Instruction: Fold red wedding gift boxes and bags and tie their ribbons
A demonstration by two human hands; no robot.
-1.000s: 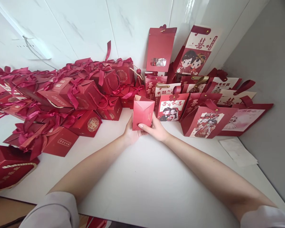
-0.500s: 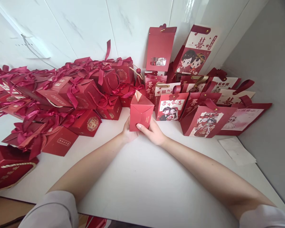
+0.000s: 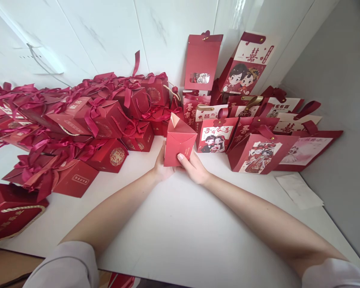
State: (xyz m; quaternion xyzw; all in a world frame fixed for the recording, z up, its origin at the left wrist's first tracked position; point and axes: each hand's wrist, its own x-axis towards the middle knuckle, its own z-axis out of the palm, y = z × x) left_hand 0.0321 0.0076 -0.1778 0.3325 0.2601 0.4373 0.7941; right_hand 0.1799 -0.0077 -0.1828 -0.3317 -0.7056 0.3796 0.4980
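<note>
Between my two hands I hold a red folded paper gift box over the white table. Its top flaps stand partly up, with a pale inner fold showing at the peak, and small gold print marks its front. My left hand is closed around the box's left side and bottom, most of its fingers hidden behind it. On the right side, my right hand grips the box with its thumb pressed on the front face. Just right of the box stands a red bag-shaped box with a cartoon couple.
Red boxes with ribbons are stacked at the left. A box with a rope handle sits at the near left edge. Printed gift boxes stand at the right, near a white paper. A marbled wall rises behind.
The box in my hands has turned and shifted slightly to the right. My right hand has moved a little to the right with it. The surrounding boxes stay put.
</note>
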